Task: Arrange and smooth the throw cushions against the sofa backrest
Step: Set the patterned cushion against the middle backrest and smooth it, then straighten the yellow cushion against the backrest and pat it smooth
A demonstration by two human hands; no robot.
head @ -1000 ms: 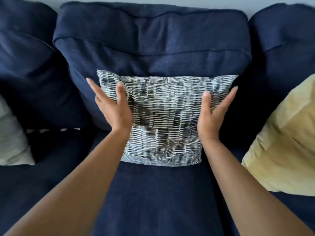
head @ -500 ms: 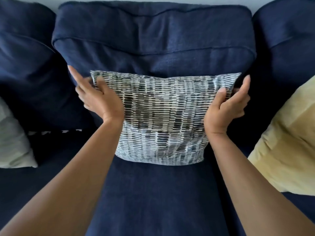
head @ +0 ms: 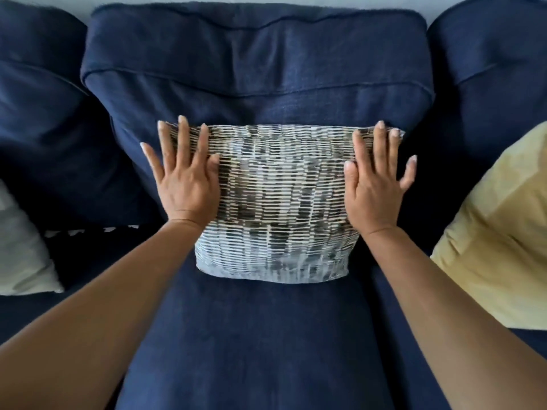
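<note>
Sofa (head: pixel 266 350): navy fabric, fills the view. Its centre backrest (head: pixel 254 69) stands at 12 o'clock, with further back cushions at 10 and 2 o'clock.

Yellow cushion (head: pixel 500 238): at 3 o'clock, leaning against the right back cushion, apart from the patterned one.

Patterned cushion (head: pixel 281 208): grey and white, at centre, upright on the seat with its back against the backrest. Top edge level; surface shows shallow creases.

Pale cushion (head: pixel 20 250): at 9 o'clock, partly cut by the frame edge.

Left hand (head: pixel 186 184): palm flat on the patterned cushion's upper left corner, fingers spread, grip not closed on anything.

Right hand (head: pixel 376 184): palm flat on the upper right corner, fingers spread, fingertips reaching the top edge, nothing held.
</note>
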